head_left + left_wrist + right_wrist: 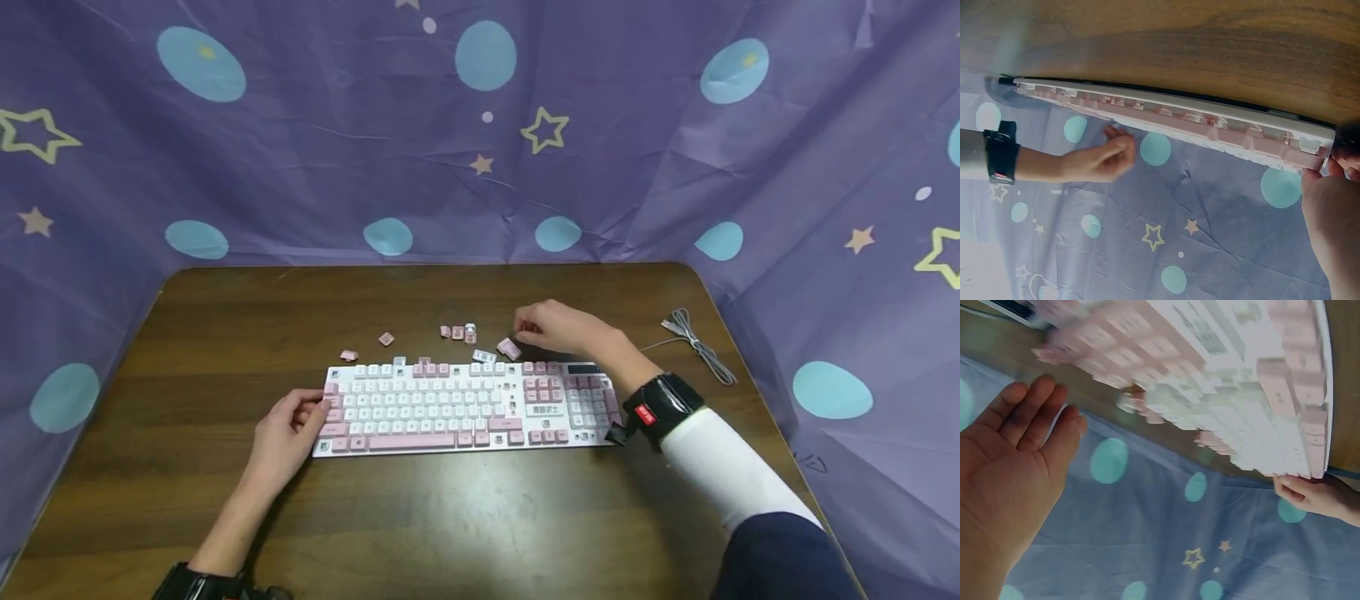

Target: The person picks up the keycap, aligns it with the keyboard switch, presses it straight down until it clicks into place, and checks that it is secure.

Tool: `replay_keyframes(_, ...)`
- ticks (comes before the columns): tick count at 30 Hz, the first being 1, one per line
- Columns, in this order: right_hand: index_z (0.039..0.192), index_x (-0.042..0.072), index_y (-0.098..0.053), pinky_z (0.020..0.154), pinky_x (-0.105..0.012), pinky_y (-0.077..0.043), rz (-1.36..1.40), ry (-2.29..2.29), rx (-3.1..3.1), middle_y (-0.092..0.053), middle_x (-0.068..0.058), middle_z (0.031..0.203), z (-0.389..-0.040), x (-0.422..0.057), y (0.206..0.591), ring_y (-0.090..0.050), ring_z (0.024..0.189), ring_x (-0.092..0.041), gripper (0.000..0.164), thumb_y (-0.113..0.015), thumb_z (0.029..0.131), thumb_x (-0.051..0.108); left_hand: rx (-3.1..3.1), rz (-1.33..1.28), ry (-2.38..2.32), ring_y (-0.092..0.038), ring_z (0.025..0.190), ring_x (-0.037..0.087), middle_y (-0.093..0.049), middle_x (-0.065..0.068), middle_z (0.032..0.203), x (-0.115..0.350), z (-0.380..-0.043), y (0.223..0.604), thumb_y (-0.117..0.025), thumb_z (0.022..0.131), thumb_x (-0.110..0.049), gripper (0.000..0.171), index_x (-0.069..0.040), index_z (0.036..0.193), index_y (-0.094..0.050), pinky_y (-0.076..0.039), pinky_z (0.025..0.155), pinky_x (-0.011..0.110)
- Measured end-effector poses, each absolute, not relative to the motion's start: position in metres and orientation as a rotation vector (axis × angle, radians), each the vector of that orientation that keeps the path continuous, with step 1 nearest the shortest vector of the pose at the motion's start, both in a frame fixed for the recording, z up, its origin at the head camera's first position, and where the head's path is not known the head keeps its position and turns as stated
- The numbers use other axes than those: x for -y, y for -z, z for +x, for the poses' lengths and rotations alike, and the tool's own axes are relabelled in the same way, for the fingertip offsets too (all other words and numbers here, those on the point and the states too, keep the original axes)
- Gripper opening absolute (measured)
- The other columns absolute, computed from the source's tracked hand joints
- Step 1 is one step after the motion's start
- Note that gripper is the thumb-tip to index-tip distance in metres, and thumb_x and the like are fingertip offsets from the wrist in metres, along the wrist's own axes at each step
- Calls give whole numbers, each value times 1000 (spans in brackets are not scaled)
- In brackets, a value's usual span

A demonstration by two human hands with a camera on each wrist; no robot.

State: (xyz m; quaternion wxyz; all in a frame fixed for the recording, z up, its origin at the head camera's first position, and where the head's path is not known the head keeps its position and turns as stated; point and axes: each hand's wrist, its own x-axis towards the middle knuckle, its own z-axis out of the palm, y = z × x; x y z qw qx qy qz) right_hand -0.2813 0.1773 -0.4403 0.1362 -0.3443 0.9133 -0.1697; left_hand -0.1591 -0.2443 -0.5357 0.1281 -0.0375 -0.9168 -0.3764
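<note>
Keyboard (420, 412), left hand (288, 429) gripping its left end, right hand (558, 326) relaxed, empty, past its far edge

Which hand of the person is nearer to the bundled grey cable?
Right. The right hand is beyond the far edge of the keyboard, a little left of the bundled grey cable. The left hand holds the keyboard's left end, much farther away.
</note>
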Motion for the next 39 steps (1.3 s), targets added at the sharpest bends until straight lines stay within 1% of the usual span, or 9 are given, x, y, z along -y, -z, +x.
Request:
replay_keyframes(4, 100, 10, -63, 67, -27, -47, -1080, 466, -2618, -63, 0, 90, -291, -143, 449, -55, 74, -10, 10, -59, 93, 15, 2635, -122, 1113, -48, 69, 4, -57, 1, 81, 246, -159, 537, -63, 90, -20, 18, -6, 101, -64, -38, 57, 10)
replay_keyframes(9, 104, 11, -61, 70, -26, -47, -1208, 352, -2663, -61, -2, 97, -295, -109, 459, -56, 83, -12, 14, -59, 92, 16, 2603, -144, 1120, -48, 68, 4, -56, 1, 80, 245, -158, 538, -64, 89, -19, 17, -5, 99, -65, -38, 56, 9)
replay_keyframes(14, 105, 11, -60, 67, -26, -43, -1201, 225, -2700, -60, -2, 96, -295, -93, 464, -52, 79, -12, 15, -61, 90, 14, 2614, -121, 1124, -48, 69, 3, -56, -1, 81, 245, -157, 537, -64, 89, -21, 18, -7, 101, -65, -39, 57, 10)
replay_keyframes(16, 105, 11, -60, 68, -26, -43, -1178, 195, -2700, -60, -2, 96, -296, -91, 465, -51, 79, -12, 16, -62, 90, 14, 2615, -115, 1133, -49, 69, 3, -56, -1, 81, 244, -157, 536, -64, 89, -22, 18, -8, 101, -65, -39, 57, 11)
replay_keyframes(20, 105, 12, -60, 71, -25, -47, -1147, 152, -2706, -59, -1, 96, -298, -90, 467, -56, 83, -11, 15, -62, 90, 16, 2610, -115, 1149, -50, 69, 4, -57, 0, 81, 244, -157, 534, -64, 89, -21, 19, -7, 102, -65, -39, 58, 11)
replay_keyframes(26, 106, 13, -57, 71, -25, -48, -1126, 150, -2709, -58, 0, 94, -300, -95, 472, -57, 84, -11, 13, -57, 93, 16, 2597, -123, 1151, -50, 68, 6, -57, 2, 81, 246, -156, 535, -64, 89, -20, 19, -5, 101, -65, -39, 57, 10)
replay_keyframes(33, 111, 12, -56, 70, -25, -46, -1172, 283, -2655, -60, -1, 101, -300, -106, 476, -56, 85, -11, 18, -53, 93, 10, 2613, -107, 1136, -50, 69, 6, -57, 2, 81, 246, -155, 535, -64, 89, -21, 19, -6, 101, -65, -39, 57, 10)
replay_keyframes(36, 111, 12, -58, 72, -26, -46, -1189, 329, -2637, -59, -2, 104, -300, -111, 476, -55, 88, -12, 18, -53, 93, 10, 2621, -92, 1135, -50, 69, 7, -57, 2, 81, 245, -155, 535, -64, 89, -22, 19, -7, 101, -65, -39, 57, 10)
replay_keyframes(39, 108, 11, -60, 74, -27, -47, -1174, 410, -2620, -60, -1, 103, -300, -115, 473, -56, 90, -12, 17, -52, 94, 10, 2632, -87, 1130, -49, 70, 7, -56, 2, 82, 244, -155, 534, -63, 90, -22, 20, -7, 102, -65, -39, 57, 11)
